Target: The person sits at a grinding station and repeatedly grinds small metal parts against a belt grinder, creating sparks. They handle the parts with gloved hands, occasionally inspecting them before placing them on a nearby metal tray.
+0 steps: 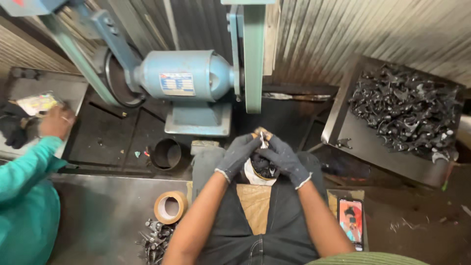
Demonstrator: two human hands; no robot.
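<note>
Both gloved hands are meeting over the lap: the left hand (239,153) and the right hand (283,158) are pinching a small metal piece (263,140) between their fingertips, just below the green sanding belt (254,59) of the blue grinder motor (184,78). A tape roll (170,206) is lying on the table (98,216) to the left, a tray of dark metal parts (407,110) sitting well to the right, a phone (351,221) glowing beside the right forearm

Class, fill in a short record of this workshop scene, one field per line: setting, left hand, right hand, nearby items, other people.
Setting: blue belt grinder on a dark metal bench
Left hand: gloved, fingertips on a small metal piece
Right hand: gloved, pinching the same piece
Nearby items: tape roll, phone, tray of dark metal parts
Other people: a person in a teal sleeve at the left edge
</note>
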